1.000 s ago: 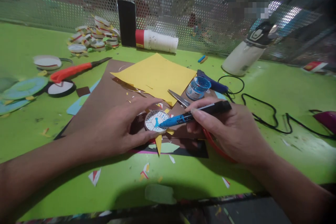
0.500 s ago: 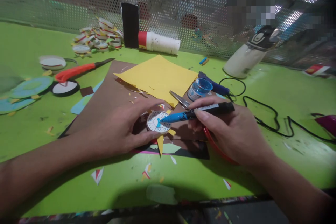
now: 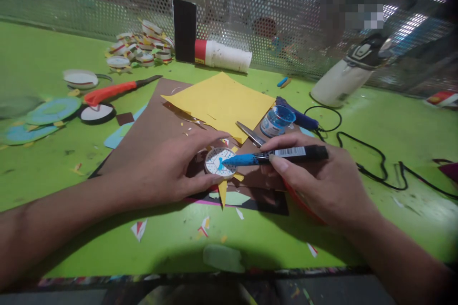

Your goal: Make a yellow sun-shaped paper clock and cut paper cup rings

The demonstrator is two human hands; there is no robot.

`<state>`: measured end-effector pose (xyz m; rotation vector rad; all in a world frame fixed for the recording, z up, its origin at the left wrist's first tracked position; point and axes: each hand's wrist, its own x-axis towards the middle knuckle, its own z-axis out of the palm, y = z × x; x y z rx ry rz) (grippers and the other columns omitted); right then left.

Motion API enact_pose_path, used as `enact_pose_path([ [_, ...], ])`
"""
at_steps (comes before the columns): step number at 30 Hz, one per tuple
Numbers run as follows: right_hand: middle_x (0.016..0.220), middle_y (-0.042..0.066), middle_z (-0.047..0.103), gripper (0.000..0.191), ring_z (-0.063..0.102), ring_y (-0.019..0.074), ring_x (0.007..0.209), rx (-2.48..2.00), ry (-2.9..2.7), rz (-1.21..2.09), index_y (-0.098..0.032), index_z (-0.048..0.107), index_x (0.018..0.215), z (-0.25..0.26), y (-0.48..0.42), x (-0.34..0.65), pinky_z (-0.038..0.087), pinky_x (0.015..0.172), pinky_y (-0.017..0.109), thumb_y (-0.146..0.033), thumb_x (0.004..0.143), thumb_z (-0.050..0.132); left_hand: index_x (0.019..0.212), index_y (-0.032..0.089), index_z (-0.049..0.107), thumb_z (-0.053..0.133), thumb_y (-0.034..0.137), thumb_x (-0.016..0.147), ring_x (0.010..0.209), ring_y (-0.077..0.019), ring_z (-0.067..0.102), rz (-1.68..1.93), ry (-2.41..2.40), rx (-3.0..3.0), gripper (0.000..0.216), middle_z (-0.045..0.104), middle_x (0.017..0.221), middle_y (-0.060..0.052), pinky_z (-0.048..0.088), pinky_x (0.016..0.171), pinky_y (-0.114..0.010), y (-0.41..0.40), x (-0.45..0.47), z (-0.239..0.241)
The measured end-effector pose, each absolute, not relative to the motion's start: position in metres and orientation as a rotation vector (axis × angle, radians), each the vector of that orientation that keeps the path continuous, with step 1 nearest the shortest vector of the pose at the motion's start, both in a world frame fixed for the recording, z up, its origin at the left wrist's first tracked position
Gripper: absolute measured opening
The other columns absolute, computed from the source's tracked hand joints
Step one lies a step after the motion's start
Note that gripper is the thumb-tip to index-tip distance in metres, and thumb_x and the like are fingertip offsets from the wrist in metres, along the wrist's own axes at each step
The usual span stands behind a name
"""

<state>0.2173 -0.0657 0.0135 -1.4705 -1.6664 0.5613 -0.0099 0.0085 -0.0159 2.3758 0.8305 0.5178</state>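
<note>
My left hand (image 3: 168,167) curls thumb and fingers around the rim of a small white paper disc (image 3: 212,166). The disc has dotted sections, yellow paper points like legs and a tail, and a blue patch in its middle. In my right hand (image 3: 329,181) is a black marker (image 3: 300,152) with a blue, paint-smeared front; its tip touches the blue patch. Scissors (image 3: 250,134) lie under my right hand, blades showing and the red handle partly hidden. A jar of blue paint (image 3: 277,121) stands just beyond that hand.
Beneath the work are a brown sheet (image 3: 150,133) and a yellow sheet (image 3: 222,105). Behind stand several stacked paper rings (image 3: 143,50), a phone (image 3: 185,31), lying paper cups (image 3: 229,57) and a bottle (image 3: 332,78). An orange-handled cutter (image 3: 114,92) lies left; black cable (image 3: 381,152) runs right.
The blue patch on the disc looks slightly larger, and the marker tip has shifted a little across it. Both hands keep their hold. The whole view has shifted slightly.
</note>
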Motion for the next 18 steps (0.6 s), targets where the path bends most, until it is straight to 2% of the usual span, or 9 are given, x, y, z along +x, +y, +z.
enact_pose_path([
  [5, 0.079, 0.002, 0.064, 0.009, 0.064, 0.0139, 0.062, -1.473, -1.71, 0.515, -0.023, 0.072, 0.083, 0.0132, -0.0672, 0.2185, 0.052, 0.047, 0.022, -0.02, 0.077, 0.066, 0.135, 0.029, 0.045, 0.061, 0.042, 0.085, 0.092, -0.0241, 0.064, 0.494, 0.845, 2.369, 0.054, 0.066, 0.115, -0.006, 0.052, 0.074, -0.034, 0.0089, -0.0096, -0.0156],
  [10, 0.076, 0.002, 0.061, 0.009, 0.062, 0.0126, 0.06, -1.469, -1.689, 0.534, -0.023, 0.074, 0.08, 0.0154, -0.0673, 0.2187, 0.055, 0.053, 0.023, -0.02, 0.076, 0.066, 0.135, 0.03, 0.045, 0.061, 0.041, 0.085, 0.097, -0.0251, 0.063, 0.503, 0.822, 2.394, 0.053, 0.064, 0.118, -0.006, 0.052, 0.078, -0.035, 0.01, -0.0104, -0.0173],
  [18, 0.082, 0.003, 0.064, 0.01, 0.063, 0.0167, 0.07, -1.519, -1.679, 0.52, -0.025, 0.074, 0.083, 0.0143, -0.0657, 0.2202, 0.05, 0.05, 0.023, -0.024, 0.078, 0.064, 0.135, 0.03, 0.045, 0.061, 0.042, 0.085, 0.097, -0.0248, 0.063, 0.495, 0.832, 2.387, 0.054, 0.064, 0.118, -0.005, 0.051, 0.078, -0.035, 0.0099, -0.0099, -0.0167],
])
